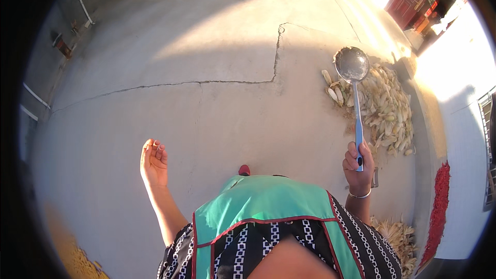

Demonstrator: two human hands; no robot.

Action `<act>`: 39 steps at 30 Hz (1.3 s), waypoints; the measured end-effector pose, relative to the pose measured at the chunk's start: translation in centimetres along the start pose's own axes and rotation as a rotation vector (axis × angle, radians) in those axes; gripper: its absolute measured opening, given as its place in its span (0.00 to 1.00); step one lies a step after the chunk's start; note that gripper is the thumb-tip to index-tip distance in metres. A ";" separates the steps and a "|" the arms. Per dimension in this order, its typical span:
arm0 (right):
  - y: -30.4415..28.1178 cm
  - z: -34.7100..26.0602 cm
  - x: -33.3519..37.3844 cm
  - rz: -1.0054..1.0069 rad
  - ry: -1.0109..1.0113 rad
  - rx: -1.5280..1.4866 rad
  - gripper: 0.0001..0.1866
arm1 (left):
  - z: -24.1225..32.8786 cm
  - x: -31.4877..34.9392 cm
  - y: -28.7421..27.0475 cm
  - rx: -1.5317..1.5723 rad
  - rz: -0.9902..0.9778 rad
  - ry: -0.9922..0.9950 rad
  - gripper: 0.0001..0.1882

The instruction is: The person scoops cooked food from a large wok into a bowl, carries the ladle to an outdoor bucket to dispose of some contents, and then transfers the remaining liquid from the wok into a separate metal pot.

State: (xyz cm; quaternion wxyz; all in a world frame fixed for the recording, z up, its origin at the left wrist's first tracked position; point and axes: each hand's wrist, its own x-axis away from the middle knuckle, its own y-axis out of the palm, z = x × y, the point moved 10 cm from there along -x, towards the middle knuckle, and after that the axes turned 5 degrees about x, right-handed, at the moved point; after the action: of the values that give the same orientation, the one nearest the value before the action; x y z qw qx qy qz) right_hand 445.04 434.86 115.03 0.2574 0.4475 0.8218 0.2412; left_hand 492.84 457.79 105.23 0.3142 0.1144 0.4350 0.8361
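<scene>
- Ladle (357, 106) with round metal bowl and long handle, bluish in its lower part, is in the right hand (359, 178), in front of the person and to the right.
- Fingers of this right hand are closed around the handle near its end; a light bracelet (360, 195) is on the wrist.
- The bowl points away from the person, and in the view it covers the left upper edge of a heap of pale corn cobs (387, 106). What is inside the bowl, I cannot tell.
- The left hand (154, 163) is raised, well apart from the ladle; its fingers are loosely bent, and no thing is seen between them.
- The person wears a green apron (274, 196) with dark red edges; one red shoe (244, 169) shows beyond it.
- Under all this is grey concrete ground (206, 119) with a long crack (206, 81).
- Further right, a long red pile (438, 212) lies beside the white wall (465, 232).
</scene>
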 end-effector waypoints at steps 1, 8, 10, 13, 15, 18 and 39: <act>-0.4 0.5 1.2 0.042 0.006 -0.023 0.26 | -0.2 -0.5 2.4 -0.019 -0.052 -0.040 0.09; -0.2 -1.6 8.2 0.157 -0.050 0.061 0.26 | -4.2 0.7 13.2 -0.074 -0.336 -0.290 0.08; 0.1 -2.4 8.8 0.210 -0.087 0.099 0.25 | -4.7 0.9 13.7 -0.045 -0.340 -0.344 0.08; -2.1 -2.1 9.4 0.301 -0.042 0.194 0.23 | -7.0 2.5 10.6 -0.058 -0.249 -0.451 0.08; -3.3 -2.8 8.1 0.345 -0.034 0.227 0.23 | -7.1 2.8 9.8 -0.065 -0.232 -0.436 0.08; -3.8 -3.7 7.5 0.354 -0.053 0.198 0.23 | -5.4 2.0 9.2 -0.062 -0.189 -0.352 0.08; -3.6 -1.6 -1.0 0.304 -0.222 0.252 0.28 | -11.6 -11.9 19.1 -0.019 -0.517 -0.371 0.08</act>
State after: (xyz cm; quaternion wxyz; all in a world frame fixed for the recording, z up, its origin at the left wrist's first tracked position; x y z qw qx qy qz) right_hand 442.27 431.96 114.21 0.2489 0.6184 0.7354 0.1218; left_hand 488.56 434.67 114.56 0.5913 0.1477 0.3771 0.6974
